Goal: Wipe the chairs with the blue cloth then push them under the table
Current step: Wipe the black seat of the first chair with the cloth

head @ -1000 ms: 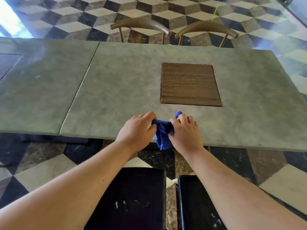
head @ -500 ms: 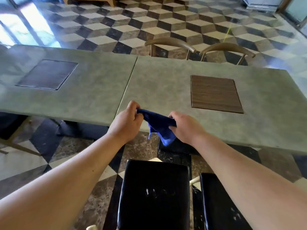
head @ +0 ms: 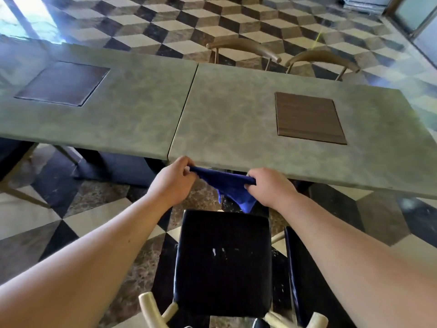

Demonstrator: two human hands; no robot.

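The person stands on the near side of the tabletop (head: pixel 236 124), both arms stretched toward its near edge. The left hand (head: pixel 173 183) pinches 1 end of the blue cloth (head: pixel 227 185) between thumb and curled fingers, and the right hand (head: pixel 269 188) is clenched round the other end. The cloth is drawn taut between them in the air just short of the tabletop's edge, with a loose tail hanging below the right hand. To me that looks like someone opening the cloth out to get a flat wiping face before starting. Directly below the hands, pulled well out from the tabletop, is a chair with a black seat (head: pixel 222 261) flecked with pale marks, likely the first to be cleaned. A second black chair (head: pixel 305 268) stands just beside it, largely hidden by the right forearm. Neither seat is touched yet, so I judge wiping has not begun and both need pushing under afterwards. On the far side of the tabletop, 2 curved chair backs (head: pixel 243 47) sit close against its edge.
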